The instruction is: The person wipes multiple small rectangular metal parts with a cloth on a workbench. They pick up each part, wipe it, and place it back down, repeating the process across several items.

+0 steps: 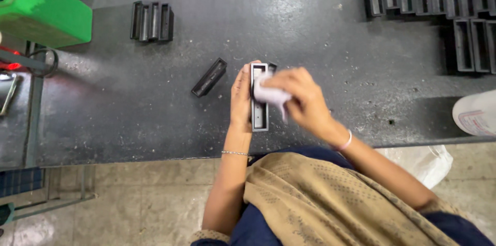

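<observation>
Left hand [241, 97] gripped the grey tray [259, 114] steady on the bench [155, 117]; right hand [301, 98] pinched a pale cloth [270, 94]; firm, even strokes would have cleaned best.

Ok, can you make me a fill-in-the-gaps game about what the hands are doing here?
1. The right hand presses a pale ____ against the long dark tray.
2. The ____ hand steadies that tray.
3. A stack of three more trays sits near the ____ box.

Missing words: cloth; left; green
</observation>
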